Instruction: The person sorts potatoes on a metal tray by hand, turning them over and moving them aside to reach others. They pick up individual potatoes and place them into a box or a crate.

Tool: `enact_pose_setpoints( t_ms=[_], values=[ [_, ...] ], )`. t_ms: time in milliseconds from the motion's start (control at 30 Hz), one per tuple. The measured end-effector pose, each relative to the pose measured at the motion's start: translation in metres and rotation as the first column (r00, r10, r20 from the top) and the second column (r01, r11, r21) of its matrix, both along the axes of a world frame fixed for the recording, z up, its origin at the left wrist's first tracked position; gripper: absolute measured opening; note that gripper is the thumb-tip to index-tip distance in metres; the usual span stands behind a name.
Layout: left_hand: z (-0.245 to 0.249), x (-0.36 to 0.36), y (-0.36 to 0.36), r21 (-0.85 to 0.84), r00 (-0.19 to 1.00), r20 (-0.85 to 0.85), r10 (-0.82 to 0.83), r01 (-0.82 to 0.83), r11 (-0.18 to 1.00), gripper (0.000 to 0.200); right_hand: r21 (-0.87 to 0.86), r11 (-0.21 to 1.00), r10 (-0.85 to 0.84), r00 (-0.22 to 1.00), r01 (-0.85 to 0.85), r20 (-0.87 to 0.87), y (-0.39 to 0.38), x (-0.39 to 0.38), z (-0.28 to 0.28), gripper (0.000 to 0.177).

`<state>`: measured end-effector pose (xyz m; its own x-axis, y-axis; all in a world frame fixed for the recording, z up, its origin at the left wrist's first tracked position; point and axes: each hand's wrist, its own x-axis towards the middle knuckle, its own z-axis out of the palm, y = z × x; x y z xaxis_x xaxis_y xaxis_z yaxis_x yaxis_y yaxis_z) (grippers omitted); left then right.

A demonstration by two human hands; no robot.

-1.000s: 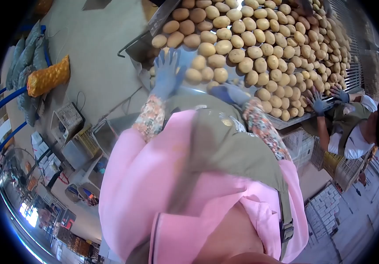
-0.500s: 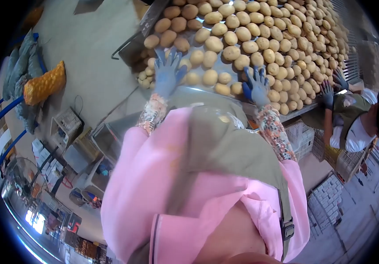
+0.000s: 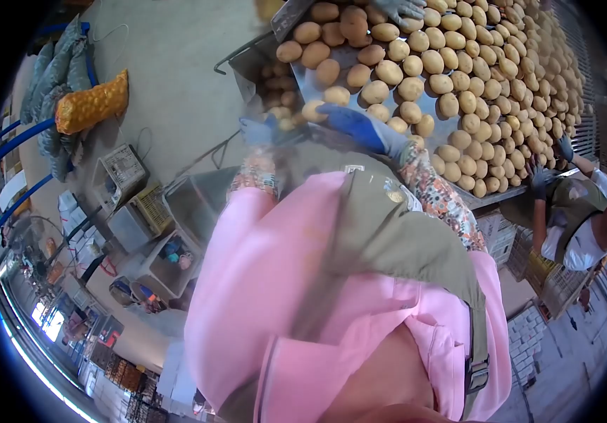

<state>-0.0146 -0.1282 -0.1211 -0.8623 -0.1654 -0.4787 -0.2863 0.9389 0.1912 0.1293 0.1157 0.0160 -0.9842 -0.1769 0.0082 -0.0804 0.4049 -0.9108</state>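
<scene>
Many tan potatoes (image 3: 458, 84) cover a metal sorting table (image 3: 310, 77) in front of me. My right hand (image 3: 356, 125), in a blue glove, reaches leftward across the table's near edge, its fingertips against one potato (image 3: 312, 111); the fingers look stretched out, not wrapped around it. My left hand (image 3: 262, 132), also gloved in blue, is blurred and sits low at the table's left corner. Small potatoes lie in a chute (image 3: 275, 95) just above it. My pink top and olive apron hide the lower part of the table.
A co-worker (image 3: 574, 229) stands at the right with gloved hands (image 3: 539, 175) on the potatoes. Another gloved hand (image 3: 402, 7) shows at the top edge. On the floor at left are an orange mesh sack (image 3: 92, 104), a scale (image 3: 124, 169) and crates (image 3: 150, 204).
My right hand swept from the right side leftward across the near edge to a potato. My left hand dropped back from the potatoes to the table's corner. The view shifted slightly.
</scene>
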Motion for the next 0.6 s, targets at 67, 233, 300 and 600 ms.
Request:
enact_pose_setpoints(
  t_ms=[67,233,300,600],
  values=[
    [-0.006,-0.004,-0.025,0.094,0.995,0.074,-0.063,0.056,0.994,0.084,-0.227,0.937,-0.15,0.894,0.265,0.423,0.017,0.006,0.023,0.047],
    [-0.043,-0.016,-0.076,0.075,0.856,0.302,-0.419,0.416,0.906,0.043,0.301,0.831,-0.552,0.76,0.468,0.343,0.074,0.074,0.022,0.044],
    [-0.038,-0.01,-0.077,0.124,0.886,0.298,-0.355,0.333,0.935,0.049,0.368,0.786,-0.614,0.694,0.497,0.375,0.087,0.105,0.005,0.049],
    [-0.061,0.002,-0.08,0.16,0.921,0.097,-0.377,0.359,0.919,0.043,0.392,0.906,-0.407,0.578,0.159,0.707,0.022,0.051,0.024,0.082]
  ],
)
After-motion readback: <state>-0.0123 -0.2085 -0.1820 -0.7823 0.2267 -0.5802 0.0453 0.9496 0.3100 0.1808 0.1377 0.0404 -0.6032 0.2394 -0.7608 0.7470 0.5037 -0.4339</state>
